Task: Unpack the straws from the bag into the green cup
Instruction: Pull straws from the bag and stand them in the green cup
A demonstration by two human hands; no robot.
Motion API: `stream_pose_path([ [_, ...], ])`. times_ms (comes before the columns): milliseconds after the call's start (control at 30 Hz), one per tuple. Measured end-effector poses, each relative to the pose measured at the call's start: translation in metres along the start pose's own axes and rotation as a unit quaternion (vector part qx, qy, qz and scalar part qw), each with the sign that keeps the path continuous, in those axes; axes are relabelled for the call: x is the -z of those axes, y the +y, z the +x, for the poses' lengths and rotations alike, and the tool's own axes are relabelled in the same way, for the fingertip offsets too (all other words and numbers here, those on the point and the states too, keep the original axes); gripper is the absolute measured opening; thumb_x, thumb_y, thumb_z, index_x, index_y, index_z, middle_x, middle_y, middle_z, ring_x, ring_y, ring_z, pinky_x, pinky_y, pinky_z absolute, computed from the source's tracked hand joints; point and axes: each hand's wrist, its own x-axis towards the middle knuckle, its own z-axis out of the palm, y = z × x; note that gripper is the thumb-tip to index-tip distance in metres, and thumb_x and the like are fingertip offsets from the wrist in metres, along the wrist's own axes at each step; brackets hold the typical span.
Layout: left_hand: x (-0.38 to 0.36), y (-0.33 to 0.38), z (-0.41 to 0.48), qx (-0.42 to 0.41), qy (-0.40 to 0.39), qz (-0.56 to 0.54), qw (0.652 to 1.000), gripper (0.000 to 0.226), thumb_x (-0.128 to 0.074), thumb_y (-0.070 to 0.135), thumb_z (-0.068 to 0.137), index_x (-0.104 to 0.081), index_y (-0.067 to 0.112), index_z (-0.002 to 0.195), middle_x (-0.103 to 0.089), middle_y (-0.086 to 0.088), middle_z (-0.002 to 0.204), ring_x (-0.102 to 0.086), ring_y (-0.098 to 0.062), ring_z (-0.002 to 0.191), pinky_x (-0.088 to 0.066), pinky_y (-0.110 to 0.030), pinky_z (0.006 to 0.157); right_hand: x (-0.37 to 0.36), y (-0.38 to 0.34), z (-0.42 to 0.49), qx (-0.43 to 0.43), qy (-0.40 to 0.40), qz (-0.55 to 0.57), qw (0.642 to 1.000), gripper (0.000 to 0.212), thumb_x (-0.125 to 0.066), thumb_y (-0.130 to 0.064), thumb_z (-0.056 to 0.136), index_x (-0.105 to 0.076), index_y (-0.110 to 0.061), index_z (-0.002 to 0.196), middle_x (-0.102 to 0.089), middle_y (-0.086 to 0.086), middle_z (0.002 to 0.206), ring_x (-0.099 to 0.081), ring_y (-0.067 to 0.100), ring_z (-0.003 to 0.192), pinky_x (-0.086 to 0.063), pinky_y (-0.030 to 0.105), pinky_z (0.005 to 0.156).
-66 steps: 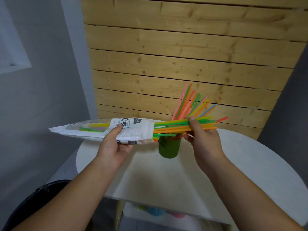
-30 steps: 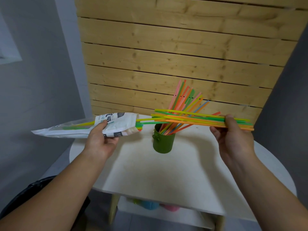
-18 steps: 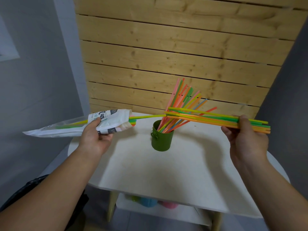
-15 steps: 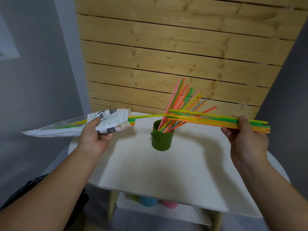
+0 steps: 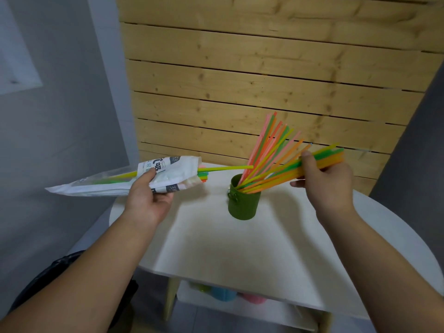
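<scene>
Quick update: half a second back our right hand (image 5: 329, 181) had the bundle of straws (image 5: 283, 173) lying level, up and to the right of the green cup (image 5: 243, 203). Now the bundle is tipped down and its lower ends are poking into the cup's mouth, next to the straws already standing in there (image 5: 269, 140). The hand is still wrapped round the upper part, thumb on top, so we'd say it's one release away from dropping in. One yellow straw (image 5: 228, 168) didn't come along; it sticks out of the bag (image 5: 173, 169), with its tip just left of the cup and above the rim. Our left hand (image 5: 149, 195) grips the bag, held up off the bench (image 5: 240, 248) left of the cup, and more coloured ends show at its opening. So there's at least one more pull to go.
</scene>
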Motion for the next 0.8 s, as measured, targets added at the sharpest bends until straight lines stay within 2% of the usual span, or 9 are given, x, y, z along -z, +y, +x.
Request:
stream_pose_path([
  [100, -0.002, -0.001, -0.003, -0.002, -0.005, 0.007, 1.0, 0.033, -0.06, 0.005, 0.097, -0.061, 0.006, 0.129, -0.075, -0.01, 0.112, -0.075, -0.022, 0.094, -0.063, -0.035, 0.061, -0.011, 0.002, 0.008, 0.005, -0.024, -0.043, 0.999, 0.035, -0.061, -0.031, 0.096, -0.061, -0.015, 0.065, -0.06, 0.006, 0.055, -0.062, 0.023, 0.045, -0.046, 0.023, 0.041],
  [167, -0.002, -0.001, -0.003, -0.005, -0.01, 0.015, 1.0, 0.033, -0.06, 0.005, 0.097, -0.061, 0.006, 0.13, -0.075, -0.01, 0.112, -0.075, -0.022, 0.095, -0.064, -0.037, 0.064, -0.018, 0.005, 0.014, -0.021, -0.047, -0.036, 0.998, 0.033, -0.062, -0.028, 0.095, -0.061, -0.012, 0.066, -0.056, 0.006, 0.051, -0.055, 0.019, 0.038, -0.047, 0.028, 0.046],
  [267, -0.001, -0.001, -0.004, -0.008, -0.018, 0.022, 1.0, 0.034, -0.061, 0.004, 0.096, -0.061, 0.007, 0.13, -0.075, -0.01, 0.115, -0.075, -0.024, 0.101, -0.064, -0.043, 0.076, -0.025, 0.008, 0.023, -0.078, -0.067, 0.03, 0.994, 0.022, -0.064, -0.023, 0.095, -0.064, -0.011, 0.077, -0.057, 0.006, 0.057, -0.053, 0.011, 0.037, -0.054, 0.033, 0.053],
  [433, -0.003, -0.004, -0.005, -0.01, -0.03, 0.031, 0.999, 0.032, -0.062, 0.004, 0.095, -0.062, 0.007, 0.127, -0.076, -0.011, 0.114, -0.075, -0.025, 0.101, -0.061, -0.047, 0.084, -0.033, 0.013, 0.025, -0.118, -0.082, 0.1, 0.984, 0.011, -0.07, -0.016, 0.091, -0.065, -0.007, 0.09, -0.067, 0.009, 0.074, -0.066, 0.019, 0.061, -0.06, 0.033, 0.065],
  [533, -0.004, -0.005, -0.006, -0.01, -0.034, 0.034, 0.999, 0.035, -0.064, 0.005, 0.095, -0.062, 0.008, 0.129, -0.076, -0.011, 0.114, -0.076, -0.025, 0.098, -0.062, -0.046, 0.082, -0.033, 0.019, 0.019, -0.149, -0.06, 0.103, 0.982, 0.028, -0.073, -0.015, 0.089, -0.052, -0.006, 0.105, -0.06, 0.009, 0.084, -0.065, 0.023, 0.07, -0.06, 0.038, 0.072],
  [600, -0.005, -0.005, -0.007, -0.012, -0.041, 0.035, 0.998, 0.036, -0.064, 0.005, 0.095, -0.062, 0.009, 0.13, -0.076, -0.01, 0.114, -0.076, -0.024, 0.098, -0.063, -0.046, 0.079, -0.03, 0.025, 0.012, -0.179, -0.056, 0.067, 0.98, 0.03, -0.072, -0.019, 0.09, -0.049, -0.008, 0.106, -0.057, 0.009, 0.091, -0.065, 0.025, 0.074, -0.06, 0.041, 0.076],
  [667, -0.006, -0.005, -0.009, -0.013, -0.048, 0.036, 0.998, 0.036, -0.063, 0.005, 0.095, -0.061, 0.009, 0.131, -0.076, -0.01, 0.115, -0.076, -0.024, 0.098, -0.063, -0.045, 0.079, -0.027, 0.028, 0.001, -0.215, -0.067, 0.035, 0.974, 0.024, -0.065, -0.023, 0.093, -0.053, -0.006, 0.105, -0.058, 0.012, 0.097, -0.064, 0.025, 0.077, -0.059, 0.04, 0.071],
  [800, -0.009, -0.006, -0.013, -0.012, -0.058, 0.032, 0.998, 0.035, -0.063, 0.005, 0.096, -0.061, 0.009, 0.13, -0.077, -0.01, 0.112, -0.077, -0.023, 0.091, -0.064, -0.043, 0.074, -0.031, 0.024, -0.033, -0.261, -0.114, 0.025, 0.958, 0.013, -0.048, -0.016, 0.096, -0.056, -0.007, 0.094, -0.058, 0.014, 0.086, -0.058, 0.026, 0.068, -0.05, 0.036, 0.06],
])
